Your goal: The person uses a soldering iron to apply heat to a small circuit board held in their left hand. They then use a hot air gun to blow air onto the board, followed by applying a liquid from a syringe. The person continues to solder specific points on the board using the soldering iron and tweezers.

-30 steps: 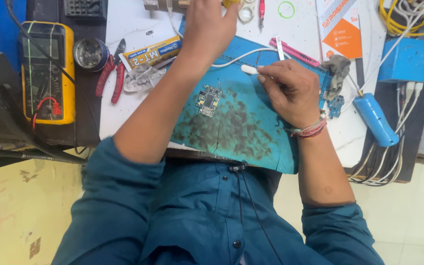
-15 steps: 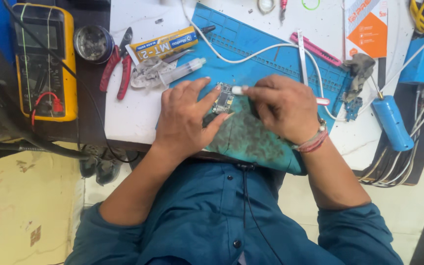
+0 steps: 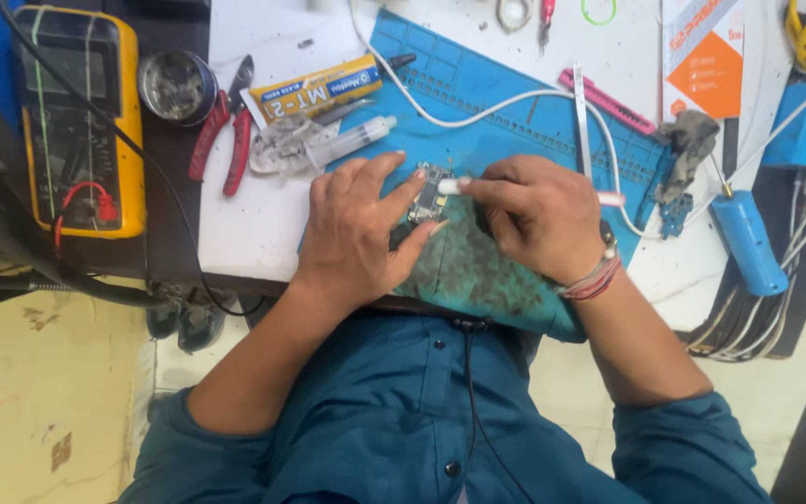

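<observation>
Left hand (image 3: 358,229) fingers pinching small green circuit board (image 3: 431,193); right hand (image 3: 538,217) seemingly gripping white-tipped tool (image 3: 450,186).

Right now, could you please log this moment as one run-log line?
left hand: steadies small circuit board | right hand: holds white-tipped tool at board | surface: blue mat
</observation>
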